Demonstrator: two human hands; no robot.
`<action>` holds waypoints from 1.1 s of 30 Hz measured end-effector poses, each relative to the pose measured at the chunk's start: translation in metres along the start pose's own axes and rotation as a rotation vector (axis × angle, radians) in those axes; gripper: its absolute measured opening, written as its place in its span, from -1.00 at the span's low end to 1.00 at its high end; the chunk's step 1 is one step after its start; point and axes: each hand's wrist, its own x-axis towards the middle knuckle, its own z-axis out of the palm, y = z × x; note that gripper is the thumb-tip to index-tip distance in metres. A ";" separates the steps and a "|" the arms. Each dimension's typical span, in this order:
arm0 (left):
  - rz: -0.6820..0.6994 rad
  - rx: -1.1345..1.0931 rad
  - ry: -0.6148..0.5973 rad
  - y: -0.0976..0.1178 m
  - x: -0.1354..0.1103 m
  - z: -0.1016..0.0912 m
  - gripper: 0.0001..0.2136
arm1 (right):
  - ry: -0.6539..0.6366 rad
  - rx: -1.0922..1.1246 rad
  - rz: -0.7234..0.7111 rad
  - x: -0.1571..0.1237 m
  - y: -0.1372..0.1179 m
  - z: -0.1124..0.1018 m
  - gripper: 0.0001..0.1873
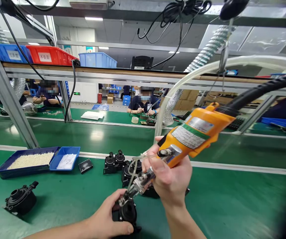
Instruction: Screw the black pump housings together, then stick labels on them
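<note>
My right hand [170,172] is wrapped round an orange electric screwdriver [191,134], a handheld power driver with a black cable and a clear hose. Its metal nose slants down to the left, and the tip meets the top of a black round plastic housing [128,212]. Fingers and thumb of my left hand [108,212] grip that housing on the green bench. The exact contact at the tip is too small to make out. Just beyond stand several similar black housings [114,162], partly hidden by the tool and my right hand.
Another black housing [21,199] sits at the left. Behind it are a dark blue tray [26,171] of small pale parts, a blue bin [64,167] with white pieces and a small black box [85,166]. A metal frame post [11,79] rises left; co-workers sit across the line.
</note>
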 end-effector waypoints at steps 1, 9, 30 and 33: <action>0.001 0.008 0.008 -0.001 0.000 0.000 -0.13 | 0.001 0.026 0.015 -0.001 0.002 0.002 -0.48; 0.046 0.032 -0.002 -0.001 0.001 -0.001 -0.17 | -0.002 0.081 0.039 0.000 0.008 0.013 -0.48; -0.003 0.129 -0.002 0.035 0.002 0.000 -0.21 | -0.101 0.073 0.065 -0.015 0.000 0.046 -0.56; 0.003 0.134 0.003 0.035 0.001 0.001 -0.26 | -0.132 0.060 0.128 -0.020 0.005 0.045 -0.54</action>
